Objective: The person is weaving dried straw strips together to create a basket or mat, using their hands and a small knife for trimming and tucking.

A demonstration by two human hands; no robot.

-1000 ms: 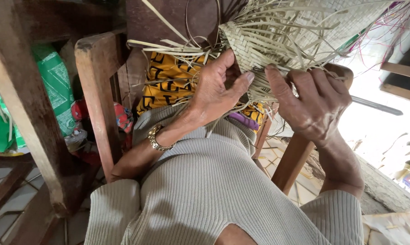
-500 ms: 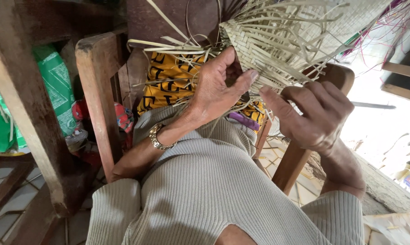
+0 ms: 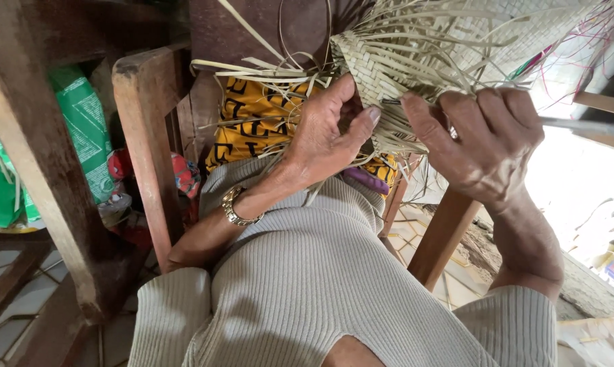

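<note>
Left grip (image 3: 330, 136) pinching woven mat (image 3: 381, 64), right grip (image 3: 487, 146) on strips (image 3: 415, 109)

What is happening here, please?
A person seated on a wooden chair is weaving a mat from pale strips. The left hand grips the woven edge, thumb pressed against it. The right hand pinches loose strips just beside it. Many strip ends stick out unwoven, and a few pink ones show at the far side. The left wrist wears a gold bracelet.
</note>
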